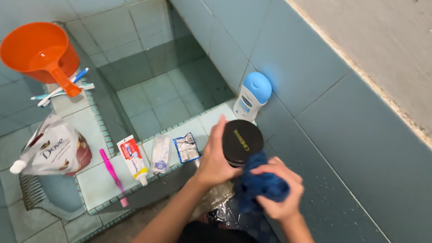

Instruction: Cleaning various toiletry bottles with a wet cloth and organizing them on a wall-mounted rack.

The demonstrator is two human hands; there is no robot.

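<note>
My left hand (214, 159) grips a dark bottle with a round black cap (242, 141), held over the tiled ledge (96, 181). My right hand (280, 195) clutches a bunched blue cloth (260, 180) and presses it against the bottle's side just below the cap. Both hands meet at the bottle, close to the blue tiled wall on the right.
A white bottle with a light blue cap (252, 95) stands on the ledge behind the hands. Along the ledge lie two small sachets (186, 147), a toothpaste tube (133, 158), a pink toothbrush (114, 176) and a white refill pouch (52, 148). An orange dipper (39, 54) and toothbrushes (65, 88) rest further left beside the tiled water basin (162, 80).
</note>
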